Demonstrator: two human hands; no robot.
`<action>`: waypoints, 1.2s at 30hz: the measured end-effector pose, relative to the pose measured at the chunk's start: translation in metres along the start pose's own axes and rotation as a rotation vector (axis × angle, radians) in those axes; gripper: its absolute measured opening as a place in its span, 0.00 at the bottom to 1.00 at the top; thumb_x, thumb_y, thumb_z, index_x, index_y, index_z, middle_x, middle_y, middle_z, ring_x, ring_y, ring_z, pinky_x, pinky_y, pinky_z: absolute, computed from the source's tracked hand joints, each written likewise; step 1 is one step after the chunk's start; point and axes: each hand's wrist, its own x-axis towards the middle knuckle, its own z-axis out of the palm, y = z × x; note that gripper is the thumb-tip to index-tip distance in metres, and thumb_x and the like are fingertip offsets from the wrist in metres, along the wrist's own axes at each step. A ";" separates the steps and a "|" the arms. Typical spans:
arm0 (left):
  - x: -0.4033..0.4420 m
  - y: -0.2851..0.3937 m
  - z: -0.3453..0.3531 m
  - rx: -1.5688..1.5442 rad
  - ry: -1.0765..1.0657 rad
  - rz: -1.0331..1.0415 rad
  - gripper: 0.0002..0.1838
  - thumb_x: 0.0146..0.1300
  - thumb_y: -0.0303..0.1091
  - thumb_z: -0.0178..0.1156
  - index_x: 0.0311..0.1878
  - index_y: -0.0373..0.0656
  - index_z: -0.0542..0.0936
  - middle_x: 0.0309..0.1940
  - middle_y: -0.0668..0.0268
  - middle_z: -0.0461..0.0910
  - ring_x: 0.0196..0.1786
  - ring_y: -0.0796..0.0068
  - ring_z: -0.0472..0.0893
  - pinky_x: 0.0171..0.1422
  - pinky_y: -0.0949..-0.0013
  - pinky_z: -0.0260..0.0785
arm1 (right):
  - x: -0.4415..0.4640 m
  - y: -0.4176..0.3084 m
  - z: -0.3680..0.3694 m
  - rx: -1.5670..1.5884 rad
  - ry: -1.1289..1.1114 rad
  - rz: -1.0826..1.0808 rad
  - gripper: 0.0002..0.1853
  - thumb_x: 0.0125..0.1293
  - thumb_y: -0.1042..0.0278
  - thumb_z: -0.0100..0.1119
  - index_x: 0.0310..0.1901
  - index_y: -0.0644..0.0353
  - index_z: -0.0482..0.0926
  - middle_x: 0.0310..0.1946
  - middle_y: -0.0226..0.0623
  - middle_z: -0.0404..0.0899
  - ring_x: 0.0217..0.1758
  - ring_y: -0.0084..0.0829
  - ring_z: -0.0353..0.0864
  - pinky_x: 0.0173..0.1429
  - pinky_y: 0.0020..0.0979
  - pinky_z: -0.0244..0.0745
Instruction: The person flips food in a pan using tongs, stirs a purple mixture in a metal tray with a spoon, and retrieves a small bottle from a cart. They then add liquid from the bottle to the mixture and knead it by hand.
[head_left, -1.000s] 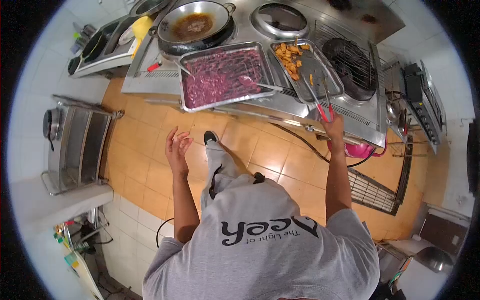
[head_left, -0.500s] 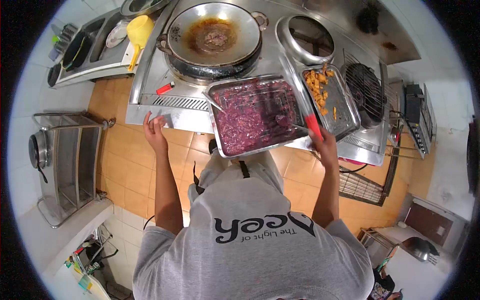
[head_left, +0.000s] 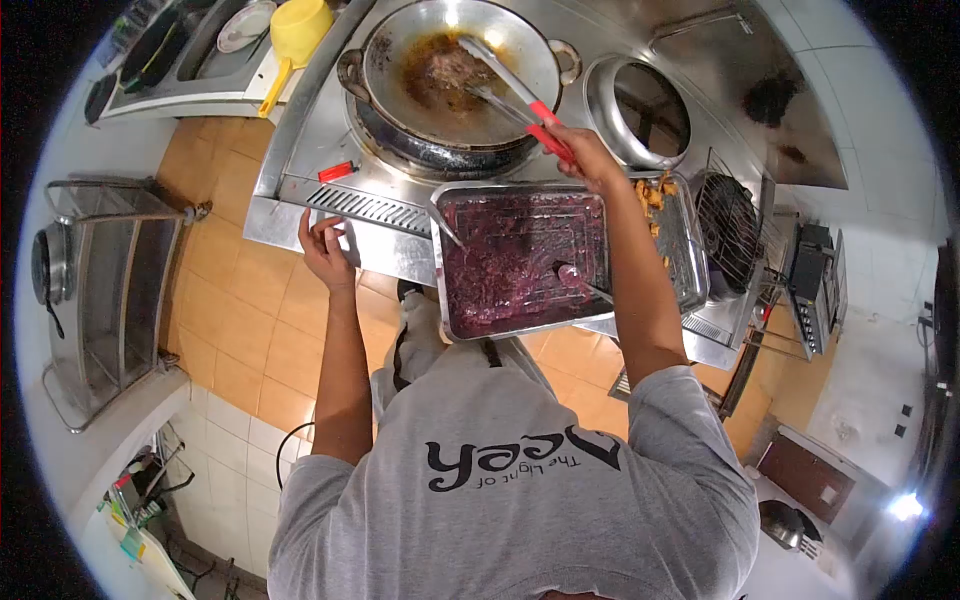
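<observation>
Tongs (head_left: 512,83) are gripped by the right hand (head_left: 585,155), its fingers clamped around the red handles. The two arms of the tongs are spread, and their tips are held over the brown middle of the wok (head_left: 390,62); whether its bottom is touched cannot be told.

With a tray of purple food (head_left: 441,280) taken as the dial's centre, the wok is set at eleven o'clock and the right hand is held at one. At nine, the left hand (head_left: 328,250) is held near the stove's edge, fingers loosely curled and slightly apart. A red lighter (head_left: 337,172) is seen at ten. At three, a tray of orange pieces (head_left: 684,250) is partly hidden by the right forearm (head_left: 645,265).
</observation>
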 end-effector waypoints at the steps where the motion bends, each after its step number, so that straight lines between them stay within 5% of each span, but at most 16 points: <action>1: -0.001 -0.001 0.001 -0.008 0.013 -0.004 0.24 0.66 0.38 0.49 0.62 0.37 0.61 0.35 0.59 0.78 0.31 0.78 0.73 0.39 0.75 0.67 | 0.003 0.003 0.000 0.020 -0.005 -0.005 0.23 0.60 0.45 0.56 0.30 0.62 0.78 0.18 0.26 0.72 0.14 0.17 0.65 0.16 0.18 0.56; 24: 0.000 -0.007 -0.006 0.022 -0.054 0.009 0.25 0.64 0.35 0.51 0.63 0.39 0.61 0.33 0.64 0.78 0.30 0.82 0.70 0.33 0.79 0.60 | 0.010 -0.010 0.041 0.161 0.058 -0.164 0.22 0.60 0.47 0.58 0.33 0.64 0.77 0.21 0.28 0.73 0.13 0.16 0.63 0.15 0.18 0.53; 27: -0.001 -0.006 -0.009 0.057 -0.085 -0.023 0.24 0.66 0.34 0.49 0.63 0.37 0.60 0.33 0.59 0.78 0.39 0.73 0.76 0.43 0.72 0.70 | 0.022 -0.019 0.048 0.065 0.028 -0.183 0.23 0.60 0.47 0.57 0.35 0.65 0.77 0.21 0.29 0.73 0.13 0.15 0.63 0.14 0.17 0.52; 30: 0.000 -0.005 -0.009 0.015 -0.064 0.002 0.25 0.64 0.35 0.51 0.63 0.38 0.61 0.33 0.62 0.78 0.33 0.80 0.74 0.36 0.78 0.64 | 0.022 -0.031 0.050 0.133 0.049 -0.206 0.23 0.60 0.46 0.57 0.36 0.65 0.77 0.22 0.29 0.73 0.13 0.15 0.63 0.14 0.16 0.52; 33: 0.001 0.000 -0.011 0.007 -0.082 -0.010 0.25 0.64 0.34 0.50 0.63 0.38 0.61 0.33 0.60 0.78 0.36 0.77 0.75 0.39 0.76 0.67 | 0.019 -0.034 0.029 0.163 0.078 -0.223 0.23 0.60 0.46 0.57 0.38 0.64 0.77 0.22 0.30 0.73 0.13 0.15 0.63 0.14 0.16 0.52; 34: 0.001 0.001 -0.013 -0.014 -0.086 -0.016 0.24 0.65 0.34 0.50 0.63 0.37 0.61 0.33 0.60 0.78 0.36 0.77 0.75 0.39 0.76 0.68 | 0.009 -0.040 0.025 0.133 0.118 -0.167 0.18 0.64 0.53 0.53 0.43 0.62 0.74 0.28 0.33 0.75 0.15 0.14 0.61 0.14 0.15 0.51; 36: 0.002 0.003 -0.014 -0.056 -0.092 -0.026 0.24 0.65 0.33 0.49 0.63 0.37 0.60 0.33 0.59 0.78 0.36 0.77 0.75 0.40 0.76 0.69 | 0.012 -0.036 0.008 0.140 0.131 -0.178 0.21 0.61 0.48 0.56 0.39 0.63 0.76 0.25 0.31 0.75 0.14 0.14 0.63 0.14 0.15 0.52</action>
